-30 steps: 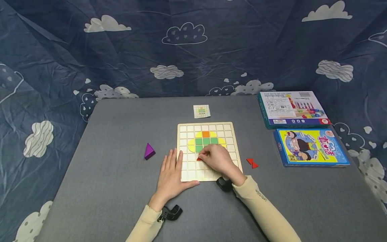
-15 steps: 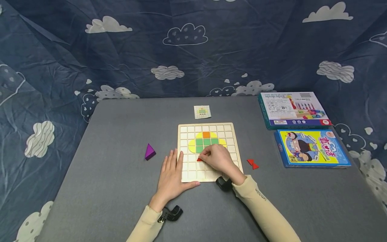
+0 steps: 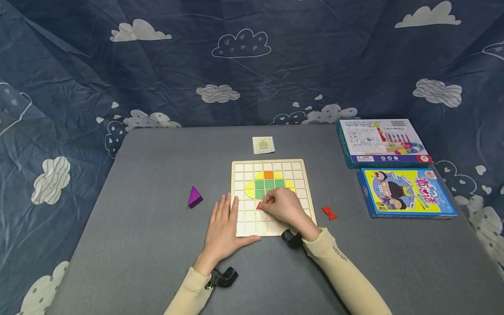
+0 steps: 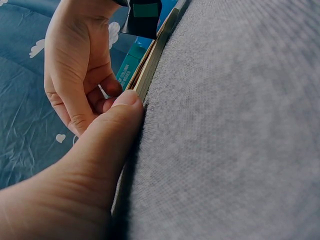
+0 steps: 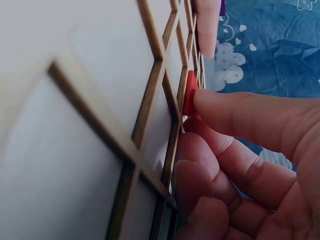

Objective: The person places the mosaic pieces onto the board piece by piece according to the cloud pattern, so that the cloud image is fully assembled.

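The right hand (image 3: 285, 208) pinches a red triangle piece (image 3: 259, 205) with its fingers (image 5: 235, 112) clamped on it, at a cell of the wooden grid board (image 3: 305, 194) just below the yellow-and-green pattern; the left hand (image 3: 223, 227) lies flat, fingers straight and together, on the board's near-left corner; seating it well likely means squaring the triangle to the cell walls, pressing gently, and holding the board steady on the counter (image 3: 138, 227).
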The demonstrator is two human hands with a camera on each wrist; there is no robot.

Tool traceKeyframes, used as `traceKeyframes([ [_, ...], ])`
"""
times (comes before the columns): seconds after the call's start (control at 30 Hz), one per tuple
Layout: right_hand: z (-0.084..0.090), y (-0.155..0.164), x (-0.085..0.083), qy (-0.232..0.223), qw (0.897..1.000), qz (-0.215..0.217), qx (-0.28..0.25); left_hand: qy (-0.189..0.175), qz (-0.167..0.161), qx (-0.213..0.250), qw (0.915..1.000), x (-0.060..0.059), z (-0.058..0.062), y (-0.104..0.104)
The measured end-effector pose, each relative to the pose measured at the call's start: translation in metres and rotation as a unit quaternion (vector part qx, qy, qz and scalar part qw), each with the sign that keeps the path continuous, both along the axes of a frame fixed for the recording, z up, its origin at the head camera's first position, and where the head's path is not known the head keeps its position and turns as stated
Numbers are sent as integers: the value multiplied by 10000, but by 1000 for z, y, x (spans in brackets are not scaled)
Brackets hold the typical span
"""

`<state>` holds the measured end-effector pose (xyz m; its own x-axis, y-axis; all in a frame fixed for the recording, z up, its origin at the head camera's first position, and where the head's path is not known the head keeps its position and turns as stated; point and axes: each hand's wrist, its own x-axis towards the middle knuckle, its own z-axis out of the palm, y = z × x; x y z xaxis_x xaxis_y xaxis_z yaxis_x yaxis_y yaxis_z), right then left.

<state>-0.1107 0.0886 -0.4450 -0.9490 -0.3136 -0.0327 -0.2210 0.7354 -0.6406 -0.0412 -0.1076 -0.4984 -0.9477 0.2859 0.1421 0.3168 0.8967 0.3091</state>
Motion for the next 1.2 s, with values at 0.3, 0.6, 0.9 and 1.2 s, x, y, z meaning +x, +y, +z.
traceKeyframes([
  [0.3,3,3,1,129,9999,66,46,108,3,38,9999,0,0,0],
  [0.6,8,30,6,309,9992,-211,-119,32,30,109,9999,0,2,0],
  [0.9,7,79,12,804,9917,-965,-285,-14,-4,146,9999,1,2,1],
  [1.2,0,117,21,997,9844,-1427,-237,199,-53,190,9996,0,0,1],
])
